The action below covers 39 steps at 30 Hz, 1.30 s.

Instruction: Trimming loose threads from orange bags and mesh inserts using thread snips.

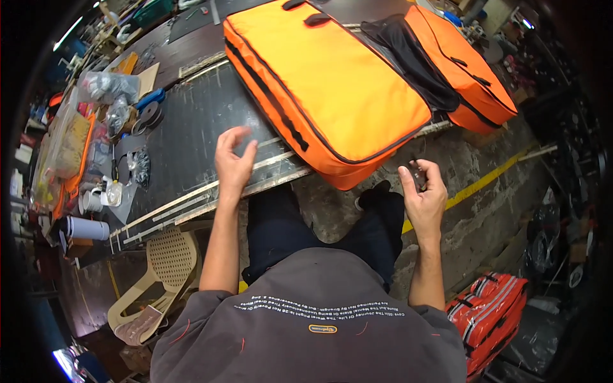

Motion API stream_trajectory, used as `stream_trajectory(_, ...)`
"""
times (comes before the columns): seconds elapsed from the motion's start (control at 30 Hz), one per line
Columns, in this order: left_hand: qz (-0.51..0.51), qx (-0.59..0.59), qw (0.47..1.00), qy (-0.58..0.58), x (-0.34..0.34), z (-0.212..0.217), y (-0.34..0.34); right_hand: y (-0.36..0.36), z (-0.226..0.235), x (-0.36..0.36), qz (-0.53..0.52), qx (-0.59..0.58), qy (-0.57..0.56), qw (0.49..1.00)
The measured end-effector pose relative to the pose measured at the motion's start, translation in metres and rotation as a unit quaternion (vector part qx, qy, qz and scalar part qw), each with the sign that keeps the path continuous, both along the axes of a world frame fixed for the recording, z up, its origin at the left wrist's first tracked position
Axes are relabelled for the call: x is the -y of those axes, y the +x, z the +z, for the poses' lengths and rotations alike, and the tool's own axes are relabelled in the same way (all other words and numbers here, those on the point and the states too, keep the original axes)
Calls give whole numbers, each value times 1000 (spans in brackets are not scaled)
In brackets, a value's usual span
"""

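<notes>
A big bright orange bag (332, 76) with black zip and piping lies on the dark worktable, its near corner jutting over the edge. My left hand (234, 159) is raised over the table's front edge, left of the bag, fingers curved apart from the thumb and holding nothing. Beyond the bag's near right corner, my right hand (424, 195) is held above the floor. Its thumb and fingers close around a small dark, shiny piece (419, 173), too small to name. Neither hand touches the bag.
A second orange bag (460, 70) with a black section lies at the right. Clear bags, a black tape roll (149, 113) and a white mug (92, 201) crowd the table's left. A beige plastic chair (172, 258) stands below; a red bag (488, 319) sits at lower right.
</notes>
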<state>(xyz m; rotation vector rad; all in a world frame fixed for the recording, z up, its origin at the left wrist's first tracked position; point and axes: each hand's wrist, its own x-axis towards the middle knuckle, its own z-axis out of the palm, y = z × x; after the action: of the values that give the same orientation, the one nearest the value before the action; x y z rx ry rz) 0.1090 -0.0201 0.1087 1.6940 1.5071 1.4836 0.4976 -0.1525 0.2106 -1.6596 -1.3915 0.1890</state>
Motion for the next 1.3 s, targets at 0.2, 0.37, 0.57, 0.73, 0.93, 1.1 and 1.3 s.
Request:
stream_trajectory(0.2,-78,-84,984,137,19,85,64,-13,-18,4,14,-54,-48,997)
stream_trajectory(0.37,-209,-183,942,191,14,102,96,-31,-29,4,53,-105,-44,992)
stream_trajectory(0.57,-225,-230,920,223,17,102,97,-38,-45,6,96,-87,-27,991)
stream_trajectory(0.73,-179,-88,966,164,30,80,89,-7,-58,0,31,-149,-13,988)
stream_trajectory(0.93,-176,5,983,41,57,36,111,52,-64,-39,-23,-184,22,982)
stream_trajectory(1.1,-125,59,989,-59,78,5,113,42,-46,-40,20,-245,-34,969)
stream_trajectory(1.3,-79,34,993,-78,77,-7,105,-12,-91,-21,123,-279,-85,949)
